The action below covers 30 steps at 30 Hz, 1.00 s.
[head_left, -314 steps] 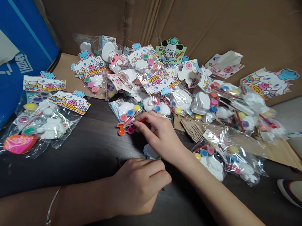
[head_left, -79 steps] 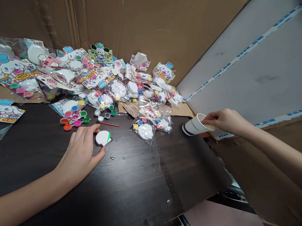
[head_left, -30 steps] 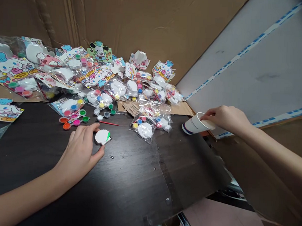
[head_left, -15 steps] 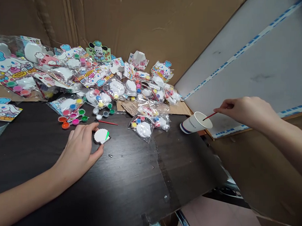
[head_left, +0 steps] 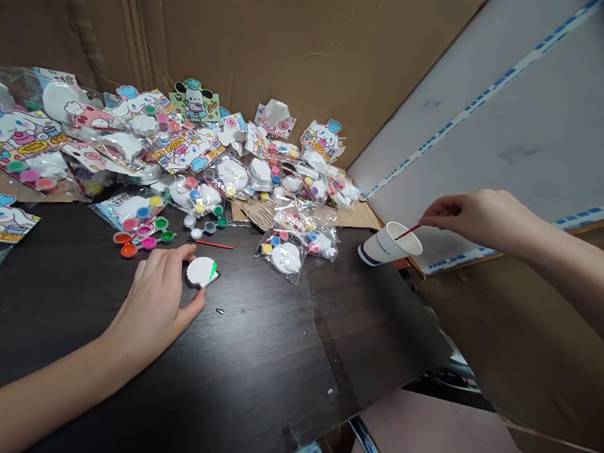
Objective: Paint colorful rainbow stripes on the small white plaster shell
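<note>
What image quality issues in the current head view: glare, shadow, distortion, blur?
Head view: glare patch on the dark tabletop, with small highlights on the clear bags; darker, soft shadow toward the table's right side, past the paper cup; top right corner darkened; wide-angle stretch on the forearms near the edges; lettering on the cup too small to read.

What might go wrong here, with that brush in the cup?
The paper cup stands near the table's edge, so a nudge from the right hand or its brush might tip it over.

Open paint pots sit close beside the left hand; its knuckles could smear them.

The green patch on the white piece might smudge if it is wet, which I can't tell.
</note>
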Each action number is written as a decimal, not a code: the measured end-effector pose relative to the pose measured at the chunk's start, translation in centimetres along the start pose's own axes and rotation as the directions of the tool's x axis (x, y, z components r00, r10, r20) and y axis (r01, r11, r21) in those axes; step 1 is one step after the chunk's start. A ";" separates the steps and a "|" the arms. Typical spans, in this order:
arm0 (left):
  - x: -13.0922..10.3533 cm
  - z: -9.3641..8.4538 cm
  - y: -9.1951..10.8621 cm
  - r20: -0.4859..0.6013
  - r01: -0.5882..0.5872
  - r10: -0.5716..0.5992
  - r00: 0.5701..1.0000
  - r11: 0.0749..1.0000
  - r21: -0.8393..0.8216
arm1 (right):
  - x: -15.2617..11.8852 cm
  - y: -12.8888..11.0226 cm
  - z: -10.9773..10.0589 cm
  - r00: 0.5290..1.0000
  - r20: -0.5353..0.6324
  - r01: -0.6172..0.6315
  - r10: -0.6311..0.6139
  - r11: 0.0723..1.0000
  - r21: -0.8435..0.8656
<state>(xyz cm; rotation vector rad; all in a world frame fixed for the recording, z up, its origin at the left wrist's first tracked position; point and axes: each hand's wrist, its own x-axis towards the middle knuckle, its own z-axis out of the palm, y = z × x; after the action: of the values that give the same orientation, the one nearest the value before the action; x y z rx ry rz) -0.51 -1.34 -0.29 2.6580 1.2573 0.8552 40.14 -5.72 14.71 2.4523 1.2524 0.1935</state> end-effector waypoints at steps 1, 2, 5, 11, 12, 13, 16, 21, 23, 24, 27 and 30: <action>0.0 0.0 0.0 -0.002 0.000 0.000 1.000 1.000 0.001 | 0.1 0.2 0.1 1.000 0.012 0.001 -0.001 1.000 -0.004; 0.0 0.0 0.0 -0.003 0.002 -0.002 1.000 1.000 0.001 | 0.2 0.3 0.3 1.000 0.018 0.000 0.001 1.000 -0.018; 0.0 0.1 0.0 0.005 0.009 -0.009 1.000 1.000 -0.004 | 0.5 0.6 0.8 1.000 -0.001 -0.016 0.016 0.997 -0.071; 0.1 0.0 0.1 0.009 0.014 -0.014 1.000 1.000 -0.001 | 0.1 -0.1 0.8 0.999 -0.005 0.052 -0.053 0.988 -0.144; 0.1 0.0 0.1 0.009 0.017 -0.017 1.000 1.000 0.000 | 0.0 -0.3 0.7 0.997 -0.004 0.072 -0.074 0.985 -0.158; 0.1 0.0 0.1 0.010 0.019 -0.019 1.000 1.000 0.000 | -0.1 -0.5 0.7 0.996 -0.003 0.092 -0.094 0.981 -0.171; 0.1 0.0 0.2 0.014 0.012 -0.012 1.000 1.000 0.003 | -0.4 -0.9 0.5 0.989 0.007 0.143 -0.145 0.969 -0.201; 0.1 0.0 0.1 0.003 -0.009 0.009 1.000 1.000 0.014 | -0.5 -0.5 0.4 0.990 0.015 0.138 -0.138 0.963 -0.231; 0.1 0.0 0.1 0.006 -0.008 0.008 1.000 1.000 0.015 | -0.6 -0.1 0.4 0.992 0.012 0.127 -0.128 0.963 -0.239; 0.1 0.0 0.1 0.008 -0.008 0.008 1.000 1.000 0.015 | -0.6 0.1 0.4 0.993 0.008 0.119 -0.121 0.963 -0.243; 0.1 -0.1 0.1 0.012 -0.004 0.004 1.000 1.000 0.011 | -0.8 0.5 0.2 0.994 -0.004 0.101 -0.105 0.964 -0.246; 0.1 -0.1 0.2 0.010 -0.007 0.006 1.000 1.000 0.014 | -0.8 0.9 0.0 0.994 -0.031 0.097 -0.107 0.966 -0.241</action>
<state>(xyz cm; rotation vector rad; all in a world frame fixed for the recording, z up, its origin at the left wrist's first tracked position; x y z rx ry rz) -0.41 -1.42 -0.12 2.6751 1.2578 0.8360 40.32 -6.86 15.06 2.1841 1.2883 0.3504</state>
